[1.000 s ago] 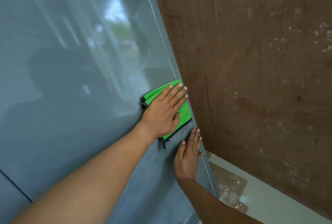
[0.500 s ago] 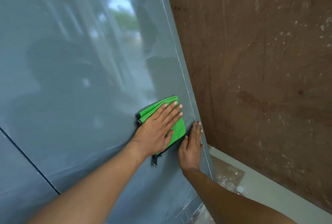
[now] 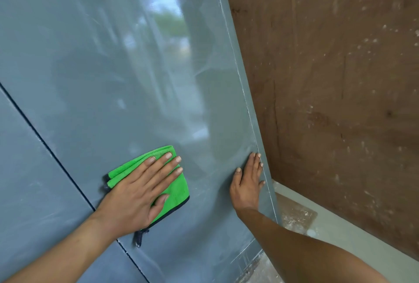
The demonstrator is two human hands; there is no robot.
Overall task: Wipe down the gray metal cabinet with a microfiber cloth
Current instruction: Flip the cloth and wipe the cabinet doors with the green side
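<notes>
Counts: one cabinet, one cloth, two hands, one wooden panel.
Cabinet: gray, glossy, showing blurred reflections; a dark seam is running diagonally across its lower left, dividing two panels. Faint whitish smears are showing low on the surface.
Cloth: green, folded into several layers, dark trim along its lower edge, a dark tag hanging below the wrist. It is lying flat against the cabinet face, just right of the seam and well left of the cabinet's right edge.
Left hand: lying spread out, fingers straight and slightly apart, palm pressing the cloth flat against the cabinet. Thumb is resting on the cloth's lower part. Nothing is being gripped.
Right hand: lying flat, fingers straight and close together, pressing on the bare cabinet face beside its right edge, fingertips touching the edge strip. It is holding nothing and is sitting well apart from the cloth.
Wooden panel: brown, speckled with pale spots, standing to the right of the cabinet edge.
Floor: pale strip visible below the panel, with a dusty patch near the cabinet corner.
</notes>
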